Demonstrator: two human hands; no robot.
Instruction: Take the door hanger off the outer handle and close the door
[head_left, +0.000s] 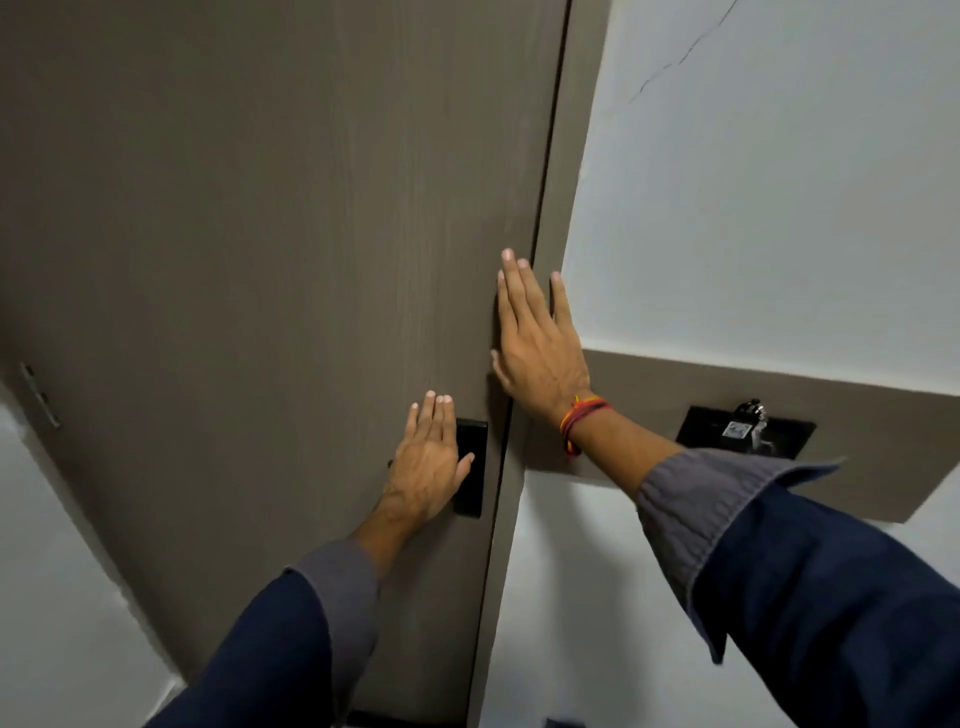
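Note:
A grey-brown wooden door (260, 234) fills the left and middle of the head view, its edge lying against the matching frame (558, 171). My left hand (428, 462) lies flat on the door with fingers apart, partly covering a black lock plate (471, 467). My right hand (540, 338) presses flat higher up, across the door's edge and the frame. Neither hand holds anything. No door hanger and no handle lever are in sight.
White wall (779, 182) stands to the right of the frame. A brown wall panel (857, 415) there carries a black card-switch plate (745, 431) with a key tag in it. A hinge (39, 395) shows at the door's left edge.

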